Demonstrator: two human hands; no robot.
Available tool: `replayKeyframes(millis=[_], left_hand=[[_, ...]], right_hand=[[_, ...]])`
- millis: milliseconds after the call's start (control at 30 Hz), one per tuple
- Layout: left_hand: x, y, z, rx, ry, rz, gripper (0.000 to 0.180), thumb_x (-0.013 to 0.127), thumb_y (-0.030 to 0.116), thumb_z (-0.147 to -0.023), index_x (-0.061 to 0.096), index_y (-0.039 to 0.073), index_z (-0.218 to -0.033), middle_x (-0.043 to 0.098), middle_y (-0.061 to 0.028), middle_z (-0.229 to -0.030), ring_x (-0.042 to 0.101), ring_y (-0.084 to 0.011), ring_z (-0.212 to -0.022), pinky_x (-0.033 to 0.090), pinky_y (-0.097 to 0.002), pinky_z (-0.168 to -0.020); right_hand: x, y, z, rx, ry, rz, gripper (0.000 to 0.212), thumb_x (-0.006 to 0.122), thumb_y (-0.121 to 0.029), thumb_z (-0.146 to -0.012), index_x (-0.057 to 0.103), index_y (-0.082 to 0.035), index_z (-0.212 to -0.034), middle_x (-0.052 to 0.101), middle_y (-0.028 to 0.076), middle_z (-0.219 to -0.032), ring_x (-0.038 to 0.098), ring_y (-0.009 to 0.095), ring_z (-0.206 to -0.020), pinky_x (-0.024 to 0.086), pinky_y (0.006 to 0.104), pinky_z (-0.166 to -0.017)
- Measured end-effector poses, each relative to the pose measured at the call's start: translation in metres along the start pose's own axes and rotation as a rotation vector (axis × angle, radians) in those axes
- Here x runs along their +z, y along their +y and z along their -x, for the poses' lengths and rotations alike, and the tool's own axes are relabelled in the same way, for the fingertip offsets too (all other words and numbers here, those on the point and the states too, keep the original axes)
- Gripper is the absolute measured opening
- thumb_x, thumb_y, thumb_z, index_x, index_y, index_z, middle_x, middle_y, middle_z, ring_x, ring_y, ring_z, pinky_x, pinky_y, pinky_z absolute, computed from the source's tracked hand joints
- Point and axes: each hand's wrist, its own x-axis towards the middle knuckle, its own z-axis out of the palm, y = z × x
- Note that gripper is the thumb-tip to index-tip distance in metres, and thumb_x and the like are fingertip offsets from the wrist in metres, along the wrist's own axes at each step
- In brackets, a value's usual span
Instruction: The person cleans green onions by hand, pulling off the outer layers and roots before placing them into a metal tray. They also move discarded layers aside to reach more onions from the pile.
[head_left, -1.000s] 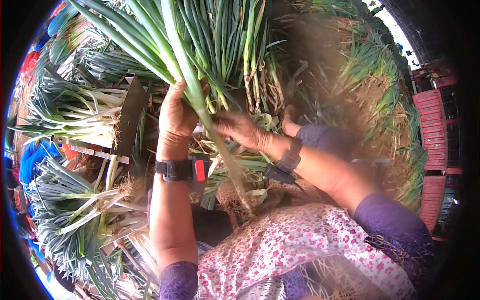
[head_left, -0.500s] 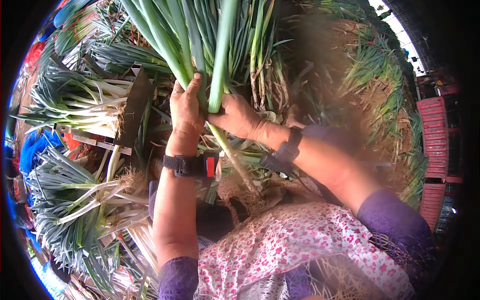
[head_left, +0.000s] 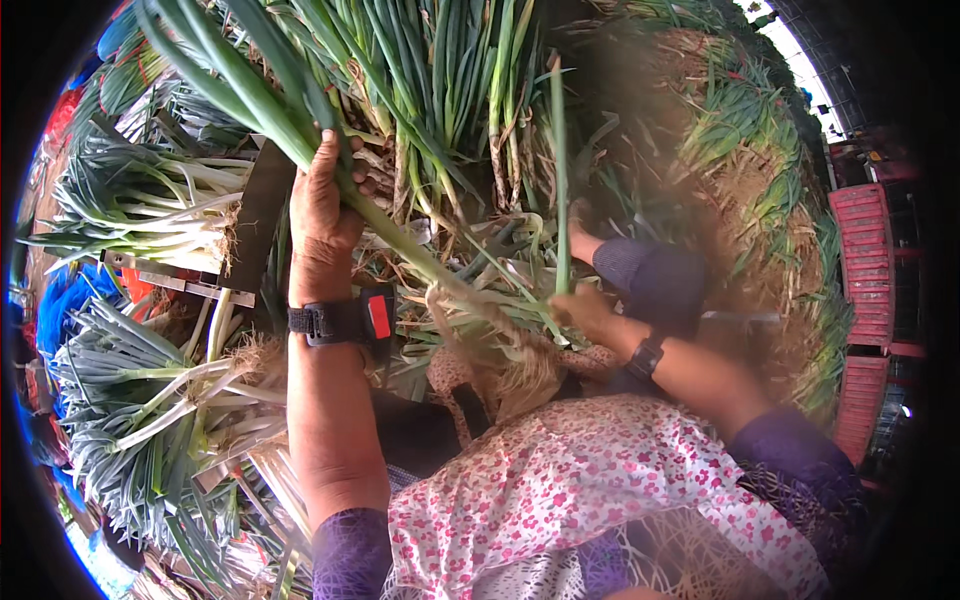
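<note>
My left hand [head_left: 325,205] is closed round a long green onion [head_left: 405,243], its thick green leaves rising to the upper left and its shaft slanting down to the roots near my lap. Farther right, my right hand [head_left: 590,312] grips a single green leaf [head_left: 560,170], which stands upright and apart from that plant. A dense bunch of uncut green onions [head_left: 440,80] with brown, dry lower stalks stands just beyond my hands. Loose leaves and peelings [head_left: 505,255] lie between the hands.
At left, cleaned green onions [head_left: 190,210] rest in a metal-sided holder [head_left: 262,205]; more onions with roots [head_left: 170,400] lie nearer. Blue plastic [head_left: 62,310] is at the far left. Heaped onions [head_left: 775,170] line the right, beside red crates [head_left: 865,260].
My right hand has pulled a leaf away from the plant, moving down and right with it. My left hand has shifted left, tilting the green onion leftward.
</note>
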Motion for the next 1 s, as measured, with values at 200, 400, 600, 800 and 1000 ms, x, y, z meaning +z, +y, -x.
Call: replayKeyframes(millis=[200, 400, 600, 800, 1000], left_hand=[[-0.001, 0.000, 0.003, 0.023, -0.025, -0.024, 0.030, 0.061, 0.032, -0.086, 0.051, 0.009, -0.102, 0.058, -0.0047, -0.082, 0.049, -0.0123, -0.063, 0.041, -0.0266, -0.056], [0.021, -0.009, 0.009, -0.172, -0.210, 0.217, 0.051, 0.049, 0.045, -0.085, 0.051, 0.005, -0.115, 0.057, -0.0081, -0.087, 0.050, -0.0186, -0.072, 0.040, -0.0293, -0.066], [0.021, -0.021, 0.003, -0.136, -0.172, 0.172, 0.046, 0.056, 0.034, -0.084, 0.051, 0.002, -0.117, 0.055, -0.0047, -0.088, 0.050, -0.0165, -0.075, 0.040, -0.0288, -0.068], [0.016, -0.032, 0.002, -0.075, -0.033, 0.123, 0.036, 0.063, 0.030, -0.083, 0.053, 0.007, -0.110, 0.054, -0.0010, -0.086, 0.050, -0.0147, -0.074, 0.040, -0.0287, -0.068], [0.022, -0.024, 0.007, 0.006, -0.049, 0.077, 0.034, 0.065, 0.023, -0.083, 0.051, 0.010, -0.111, 0.055, -0.0024, -0.092, 0.053, -0.0167, -0.079, 0.044, -0.0327, -0.072]], right_hand=[[0.019, -0.016, -0.031, -0.348, -0.008, 0.347, 0.054, 0.064, -0.023, -0.082, 0.043, 0.007, -0.122, 0.053, 0.022, -0.118, 0.053, 0.028, -0.110, 0.043, 0.0344, -0.090], [0.111, -0.141, -0.014, -1.065, 0.020, 0.444, 0.032, 0.071, -0.007, -0.071, 0.052, -0.004, -0.097, 0.056, 0.008, -0.095, 0.058, 0.018, -0.081, 0.049, 0.0279, -0.068], [0.117, -0.147, -0.013, -1.045, 0.154, 0.523, 0.020, 0.071, -0.010, -0.070, 0.057, -0.003, -0.082, 0.058, 0.011, -0.080, 0.059, 0.026, -0.072, 0.047, 0.0332, -0.064], [0.119, -0.144, -0.012, -0.968, 0.182, 0.555, 0.018, 0.069, -0.013, -0.070, 0.057, -0.002, -0.079, 0.060, 0.012, -0.078, 0.060, 0.029, -0.071, 0.047, 0.0360, -0.064], [0.117, -0.144, -0.009, -1.059, 0.117, 0.628, 0.014, 0.066, -0.009, -0.070, 0.056, -0.003, -0.077, 0.060, 0.012, -0.075, 0.060, 0.027, -0.069, 0.047, 0.0347, -0.062]])
